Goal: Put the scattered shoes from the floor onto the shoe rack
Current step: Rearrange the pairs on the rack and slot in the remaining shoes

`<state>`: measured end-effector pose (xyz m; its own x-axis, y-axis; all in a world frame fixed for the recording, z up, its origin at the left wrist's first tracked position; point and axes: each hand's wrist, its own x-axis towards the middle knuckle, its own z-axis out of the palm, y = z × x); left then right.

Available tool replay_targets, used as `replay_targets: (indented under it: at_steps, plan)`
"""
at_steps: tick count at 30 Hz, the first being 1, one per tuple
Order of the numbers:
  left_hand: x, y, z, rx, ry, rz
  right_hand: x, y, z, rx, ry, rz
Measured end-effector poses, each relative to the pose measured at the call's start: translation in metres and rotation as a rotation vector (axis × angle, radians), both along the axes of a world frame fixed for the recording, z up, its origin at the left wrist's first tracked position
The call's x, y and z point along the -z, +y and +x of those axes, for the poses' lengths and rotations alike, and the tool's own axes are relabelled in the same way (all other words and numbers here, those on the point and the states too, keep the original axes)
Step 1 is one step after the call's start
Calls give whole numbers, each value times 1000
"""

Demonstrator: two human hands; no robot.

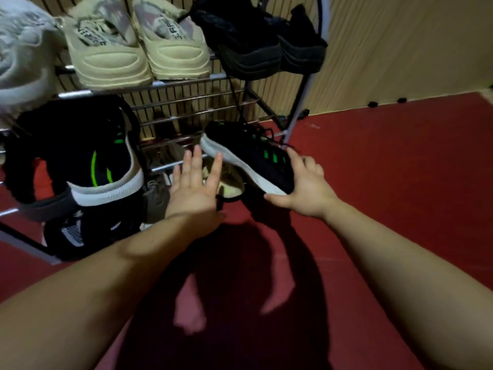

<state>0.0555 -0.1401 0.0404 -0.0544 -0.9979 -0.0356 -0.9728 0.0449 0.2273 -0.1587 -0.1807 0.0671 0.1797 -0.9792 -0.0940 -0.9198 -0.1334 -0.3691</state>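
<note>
Two bare forearms [88,295] reach from the near edge over the red floor [386,182] toward the metal shoe rack [186,85]. Right hand [302,182] grips the heel of a black sneaker with green stripes [248,156], thumb under its white sole; the shoe hangs tilted, toe toward the front edge of the rack's middle shelf. Left hand [196,180] is open, fingers spread by the toe; contact unclear. Matching sneaker [93,166] stands at that shelf's left end; beige sneakers [136,52] sit on the shelf above

Beige ribbed wall [400,49], 2 small black pieces [372,103] at its foot.
</note>
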Motion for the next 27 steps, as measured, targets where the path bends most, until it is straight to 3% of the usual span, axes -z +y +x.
replay_targets:
  at_steps: [5,9,15,19,21,24,27]
  plan:
    - [-24,3,-8,177,-209,-103,-11,47,-38,-196,94,46]
    - [-22,7,-6,441,-330,-6,-12,73,-46,-330,160,-6]
    - [-15,36,36,699,-175,-51,-17,76,-35,-504,256,-165]
    - [-11,63,64,563,-18,-155,-20,61,-11,-600,402,-107]
    - [-9,82,71,427,62,-153,-28,54,10,-525,297,-20]
    - [5,107,84,299,127,-142,-49,43,59,-312,-138,40]
    - [17,122,95,235,143,-113,-62,42,139,-283,-248,-52]
